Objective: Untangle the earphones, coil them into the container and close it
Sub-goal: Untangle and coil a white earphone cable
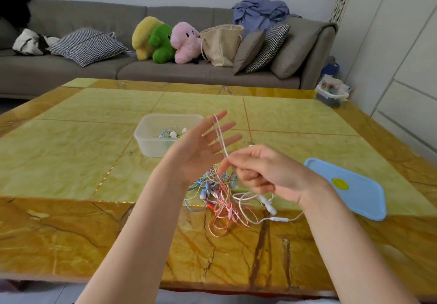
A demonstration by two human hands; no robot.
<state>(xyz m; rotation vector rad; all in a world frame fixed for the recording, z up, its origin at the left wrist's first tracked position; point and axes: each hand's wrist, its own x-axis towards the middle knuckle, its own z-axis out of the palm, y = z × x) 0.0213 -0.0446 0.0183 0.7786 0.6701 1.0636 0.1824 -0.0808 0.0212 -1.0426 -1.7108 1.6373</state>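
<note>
White earphone cord (221, 135) runs up from our right hand (264, 171), which pinches it, over our open left hand's fingers (221, 126); tangle (220, 192) lies directly below on the counter (94, 152).

A yellow-green marble table (82, 142) with amber borders fills the foreground. Behind it runs a long grey sofa (94, 67). On the sofa, from left: a black garment (14, 5) over the backrest, a white-and-black bag (29, 42), a houndstooth cushion (87, 45), then three plush toys pressed together, yellow (143, 36), green (162, 42) and pink (185, 41). Just beside the pink one stands a beige tote bag (221, 43), with a plain grey cushion (248, 51) and another houndstooth cushion (269, 47) leaning to its right. A crumpled blue cloth (260, 11) lies on the backrest. On the floor past the table's far right corner sits a small bin (332, 94), possibly holding colourful scraps.
</note>
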